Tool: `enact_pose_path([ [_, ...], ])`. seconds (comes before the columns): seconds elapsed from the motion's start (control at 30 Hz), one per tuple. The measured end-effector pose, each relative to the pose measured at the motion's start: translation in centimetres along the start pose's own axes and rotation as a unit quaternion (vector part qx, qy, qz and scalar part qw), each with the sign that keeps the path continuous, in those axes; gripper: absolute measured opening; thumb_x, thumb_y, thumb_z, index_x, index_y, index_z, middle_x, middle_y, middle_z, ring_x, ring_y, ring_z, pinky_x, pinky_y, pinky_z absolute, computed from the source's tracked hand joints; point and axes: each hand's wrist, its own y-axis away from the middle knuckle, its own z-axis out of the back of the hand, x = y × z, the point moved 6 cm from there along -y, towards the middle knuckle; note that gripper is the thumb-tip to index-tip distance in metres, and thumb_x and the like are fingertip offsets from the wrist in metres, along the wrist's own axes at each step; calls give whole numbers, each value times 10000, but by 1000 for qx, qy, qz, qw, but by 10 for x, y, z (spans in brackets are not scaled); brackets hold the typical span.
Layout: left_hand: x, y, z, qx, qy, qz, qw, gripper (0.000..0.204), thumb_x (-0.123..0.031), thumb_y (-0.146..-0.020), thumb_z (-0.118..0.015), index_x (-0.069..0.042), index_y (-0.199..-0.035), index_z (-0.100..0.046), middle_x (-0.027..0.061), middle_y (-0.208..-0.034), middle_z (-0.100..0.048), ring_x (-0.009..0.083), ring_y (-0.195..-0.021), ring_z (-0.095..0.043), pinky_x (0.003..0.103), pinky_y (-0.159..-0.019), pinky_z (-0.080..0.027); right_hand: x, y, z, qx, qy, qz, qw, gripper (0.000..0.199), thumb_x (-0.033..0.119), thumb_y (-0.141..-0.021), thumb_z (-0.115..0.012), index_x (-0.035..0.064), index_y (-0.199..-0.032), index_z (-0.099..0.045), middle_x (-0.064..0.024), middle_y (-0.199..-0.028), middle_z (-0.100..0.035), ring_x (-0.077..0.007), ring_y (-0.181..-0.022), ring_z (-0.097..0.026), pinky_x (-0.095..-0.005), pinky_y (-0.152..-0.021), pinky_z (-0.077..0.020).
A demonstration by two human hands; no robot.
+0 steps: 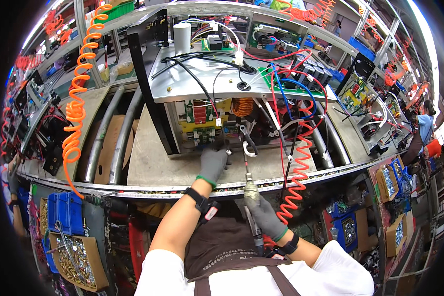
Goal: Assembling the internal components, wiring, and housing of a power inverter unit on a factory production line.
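Right hand [267, 219] encircles 1 driver [252, 191], presumably to aim its bit [246, 166] into the open chassis [195, 88] ahead. Left hand [214, 165], fingers curled, reaches alongside; cannot tell whether it pinches anything.

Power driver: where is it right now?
Head view, just below centre: the power driver is in the right hand, to the right of the left hand, pointing up toward the open chassis.

Chassis plate [183, 89] smooth metal; gloves [213, 165] matt cloth; coiled hose [74, 112] glossy plastic.
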Motion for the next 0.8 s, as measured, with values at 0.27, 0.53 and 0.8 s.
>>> enact_pose_path([
  [0.27, 34, -55, -74, 77, -607, -166, 773, 414, -283, -939, -493, -121, -1317, -536, 96, -1257, -615, 233, -1079, -604, 370, -881, -479, -36, 48, 66, -49, 44, 37, 997, 361, 266, -940, -656, 7, -1155, -525, -21, -995, -586, -77, -872, -517, -261, -799, -460],
  [0.53, 37, -41, -80, 137, -786, -97, 595, 411, -299, -943, -424, -160, -1314, -535, 83, -1367, -561, 221, -1232, -538, 390, -1029, -392, -50, 67, 93, -79, 33, 14, 996, 336, 210, -938, -658, 25, -1187, -531, 0, -987, -589, -68, -856, -515, -257, -773, -459],
  [0.8, 51, -80, -75, 163, -663, -182, 708, 444, -293, -972, -389, -128, -1378, -456, 116, -1360, -564, 273, -1180, -572, 366, -931, -471, -49, 67, 92, -90, 51, 19, 994, 281, 196, -942, -647, 21, -1139, -547, -3, -932, -587, -73, -823, -518, -265, -742, -460],
])
